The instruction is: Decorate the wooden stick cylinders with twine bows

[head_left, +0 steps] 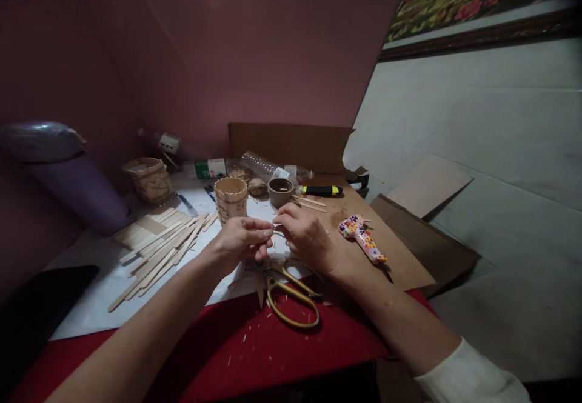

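Note:
My left hand (245, 239) and my right hand (302, 233) meet over the front of the table, fingertips pinched close together. Whatever small piece sits between them is too tiny to make out. Just below lie gold-handled scissors (293, 312), their blades partly hidden under my hands. Behind my left hand stands a scalloped wooden cup (231, 197). Wooden craft sticks (168, 251) are heaped to the left on white paper. On the cardboard at right rests a flower-patterned glue gun (361, 237).
A grey pot (280, 192), twine balls (257, 186), plastic bottles (264, 165) and a yellow-black handled tool (321, 190) line the back. A second wooden container (148, 179) and a purple cylinder (82, 185) stand left. Wood scraps dot the red cloth (218, 354).

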Tool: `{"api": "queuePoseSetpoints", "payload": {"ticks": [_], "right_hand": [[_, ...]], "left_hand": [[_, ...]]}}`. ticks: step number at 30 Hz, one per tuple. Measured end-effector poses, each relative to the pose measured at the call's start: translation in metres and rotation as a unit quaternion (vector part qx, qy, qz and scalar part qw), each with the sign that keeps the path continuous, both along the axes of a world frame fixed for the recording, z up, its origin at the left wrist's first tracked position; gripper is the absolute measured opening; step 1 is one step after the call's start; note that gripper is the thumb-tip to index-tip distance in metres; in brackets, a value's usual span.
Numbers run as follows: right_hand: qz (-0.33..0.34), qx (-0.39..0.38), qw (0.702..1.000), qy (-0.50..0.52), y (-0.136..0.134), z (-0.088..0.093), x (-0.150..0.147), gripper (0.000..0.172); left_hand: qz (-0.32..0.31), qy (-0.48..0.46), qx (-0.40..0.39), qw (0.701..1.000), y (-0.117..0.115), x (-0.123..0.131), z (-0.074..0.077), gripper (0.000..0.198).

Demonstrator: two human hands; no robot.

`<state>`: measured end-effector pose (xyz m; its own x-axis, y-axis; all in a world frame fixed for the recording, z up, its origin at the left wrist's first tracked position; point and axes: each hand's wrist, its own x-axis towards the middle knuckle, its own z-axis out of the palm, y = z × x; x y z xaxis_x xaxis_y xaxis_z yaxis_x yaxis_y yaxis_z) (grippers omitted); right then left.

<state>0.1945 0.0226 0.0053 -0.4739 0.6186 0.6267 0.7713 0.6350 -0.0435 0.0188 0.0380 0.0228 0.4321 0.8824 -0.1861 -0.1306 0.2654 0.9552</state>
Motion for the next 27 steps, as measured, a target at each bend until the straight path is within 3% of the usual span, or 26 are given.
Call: {"api": "queuePoseSetpoints", "payload": {"ticks": [4, 9, 13, 16, 19, 21, 22, 23, 24, 26, 27], "right_hand": [[0.012, 0.047, 0.999, -0.015, 0.003, 0.000, 0.005, 0.018], [-0.034, 0.094, 0.995, -0.013, 0.015, 0.004, 0.024, 0.024], [-0.008, 0.090, 0.988, 0.121, 0.021, 0.011, 0.032, 0.022], [0.079, -0.017, 0.959, 0.271, 0.016, 0.017, 0.029, 0.016], [0.159, -0.212, 0.871, 0.413, 0.008, 0.025, 0.030, 0.012], [0.192, -0.369, 0.811, 0.411, 0.006, 0.030, 0.036, 0.025], [0.193, -0.434, 0.798, 0.371, 0.006, 0.032, 0.039, 0.032], [0.173, -0.485, 0.797, 0.317, 0.008, 0.032, 0.041, 0.038], [0.122, -0.474, 0.820, 0.298, 0.010, 0.032, 0.042, 0.036], [0.028, -0.333, 0.897, 0.290, 0.015, 0.027, 0.038, 0.026], [0.015, -0.260, 0.921, 0.290, 0.016, 0.024, 0.034, 0.022]], "left_hand": [[-0.014, 0.021, -0.039, 0.999, 0.003, -0.004, 0.006, 0.001], [-0.041, 0.070, -0.022, 0.996, 0.002, -0.004, 0.012, 0.009], [0.046, 0.148, 0.053, 0.986, 0.001, 0.002, 0.008, 0.017], [0.115, 0.189, 0.119, 0.968, 0.005, 0.002, 0.001, 0.015], [0.152, 0.197, 0.196, 0.949, 0.010, -0.002, -0.006, 0.007], [0.167, 0.196, 0.259, 0.931, 0.012, -0.006, -0.009, 0.003], [0.171, 0.200, 0.295, 0.919, 0.012, -0.007, -0.009, 0.003], [0.172, 0.205, 0.333, 0.904, 0.011, -0.008, -0.009, 0.004], [0.170, 0.215, 0.373, 0.886, 0.010, -0.008, -0.009, 0.005], [0.162, 0.238, 0.458, 0.841, 0.008, -0.008, -0.007, 0.009], [0.155, 0.250, 0.501, 0.814, 0.006, -0.008, -0.007, 0.011]]}}
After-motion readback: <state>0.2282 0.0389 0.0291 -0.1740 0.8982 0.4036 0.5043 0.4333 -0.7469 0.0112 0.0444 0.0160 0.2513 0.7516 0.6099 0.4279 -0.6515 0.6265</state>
